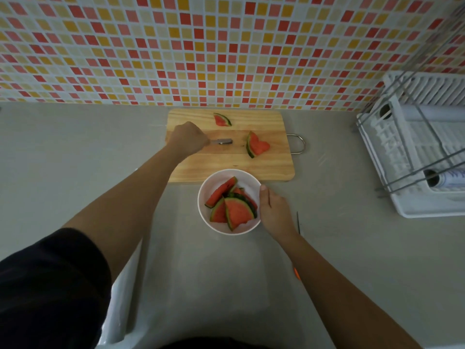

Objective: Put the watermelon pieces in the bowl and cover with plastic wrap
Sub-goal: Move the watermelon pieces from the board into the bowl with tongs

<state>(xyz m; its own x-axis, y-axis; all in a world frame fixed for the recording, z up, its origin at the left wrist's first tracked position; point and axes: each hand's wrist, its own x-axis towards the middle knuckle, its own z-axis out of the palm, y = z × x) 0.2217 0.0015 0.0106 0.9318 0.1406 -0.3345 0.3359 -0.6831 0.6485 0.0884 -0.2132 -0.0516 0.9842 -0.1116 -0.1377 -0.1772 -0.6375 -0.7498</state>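
Note:
A white bowl (250,181) stands on the grey counter just in front of a wooden cutting board (266,167) and holds several watermelon wedges (236,210). My right hand (275,210) grips the bowl's right rim. Two wedges lie on the board: a small one (222,120) at the back and a larger one (258,146) toward the right. My left hand (188,139) is closed on a metal utensil (222,141), whose tip rests on the board left of the larger wedge.
A white dish rack (415,157) at the right holds rolls (448,178), possibly wrap. A thin knife with an orange handle (298,222) lies on the counter behind my right forearm. The tiled wall runs behind the board.

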